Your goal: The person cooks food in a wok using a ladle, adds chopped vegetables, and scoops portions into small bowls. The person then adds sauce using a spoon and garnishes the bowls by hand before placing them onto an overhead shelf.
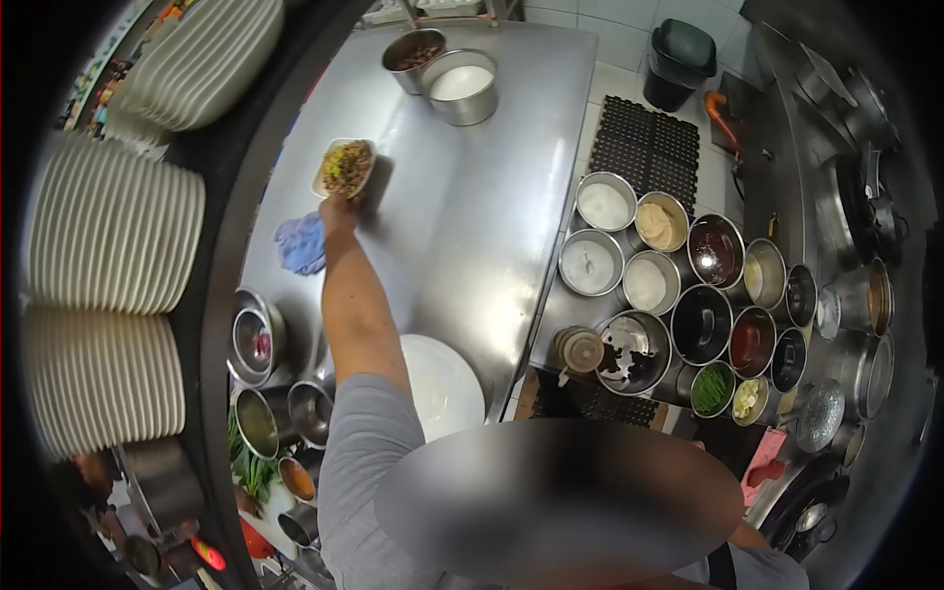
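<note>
My left hand reaches far out over the steel table, its fingers closed on the near edge of a white bowl. Brown, grainy food with yellow-green bits on top fills the bowl. Just beside that hand lies a crumpled blue cloth. Closer in, a large white plate rests on the table, partly covered by my sleeve. A blurred patch covers the bottom middle of the view. Only a bit of my right arm shows at its right edge; the right hand is hidden.
Stacked white plates line the left shelf. Two steel pots, one with white contents, stand at the table's far end. Several steel containers, including one of dark red sauce, crowd the right counter. Metal bowls sit at the table's left edge.
</note>
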A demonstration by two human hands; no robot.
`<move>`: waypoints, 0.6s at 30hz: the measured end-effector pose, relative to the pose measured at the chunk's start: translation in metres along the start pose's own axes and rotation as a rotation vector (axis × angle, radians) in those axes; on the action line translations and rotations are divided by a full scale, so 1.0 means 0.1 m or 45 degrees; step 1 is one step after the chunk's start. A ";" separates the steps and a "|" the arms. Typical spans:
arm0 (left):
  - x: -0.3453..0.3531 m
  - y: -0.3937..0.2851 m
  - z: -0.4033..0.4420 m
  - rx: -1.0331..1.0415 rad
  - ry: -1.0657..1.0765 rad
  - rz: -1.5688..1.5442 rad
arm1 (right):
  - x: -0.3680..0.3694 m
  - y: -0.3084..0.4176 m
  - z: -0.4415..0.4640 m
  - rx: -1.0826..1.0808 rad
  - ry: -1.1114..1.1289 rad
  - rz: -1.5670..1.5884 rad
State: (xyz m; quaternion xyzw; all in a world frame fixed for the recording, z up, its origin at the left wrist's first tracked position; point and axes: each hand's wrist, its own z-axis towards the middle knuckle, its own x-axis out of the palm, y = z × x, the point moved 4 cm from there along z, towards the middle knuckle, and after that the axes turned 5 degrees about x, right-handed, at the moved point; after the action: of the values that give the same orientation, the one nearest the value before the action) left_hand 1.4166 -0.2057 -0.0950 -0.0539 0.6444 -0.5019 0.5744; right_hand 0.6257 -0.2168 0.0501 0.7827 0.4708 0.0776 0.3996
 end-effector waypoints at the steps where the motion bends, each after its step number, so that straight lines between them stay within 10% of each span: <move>1: 0.03 0.12 0.06 -0.100 0.004 -0.350 | -0.04 -0.24 -0.03 0.140 -0.082 0.100; 4: -0.16 -0.02 0.01 -0.214 -0.056 -0.597 | -0.10 -0.79 -0.06 0.350 -0.221 0.204; 6: -0.51 0.05 0.07 -0.203 -0.120 0.947 | -0.13 -1.11 0.01 0.399 -0.275 0.212; 9: -0.62 0.31 -0.61 -0.284 -0.326 1.067 | -0.18 -1.57 0.08 0.462 -0.367 0.176; 10: -0.43 1.09 -0.60 0.506 0.337 1.714 | -0.18 -1.61 0.06 0.447 -0.393 0.040; 11: -0.65 0.46 -0.88 0.130 -0.145 1.112 | -0.20 -1.55 0.02 0.453 -0.432 -0.088; 14: -0.69 0.98 -0.74 0.663 0.546 1.353 | -0.13 -1.71 -0.27 0.397 -0.519 -0.382; 18: -0.88 0.16 -0.80 -0.047 0.572 0.267 | 0.20 -2.38 -1.02 0.317 -0.771 -0.448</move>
State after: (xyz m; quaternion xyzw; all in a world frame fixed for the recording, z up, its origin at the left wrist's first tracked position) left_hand 1.3903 -0.0938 -0.0586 0.1158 0.7670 -0.4272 0.4645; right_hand 0.4255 -0.0877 -0.0533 0.7198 0.4645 -0.2853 0.4298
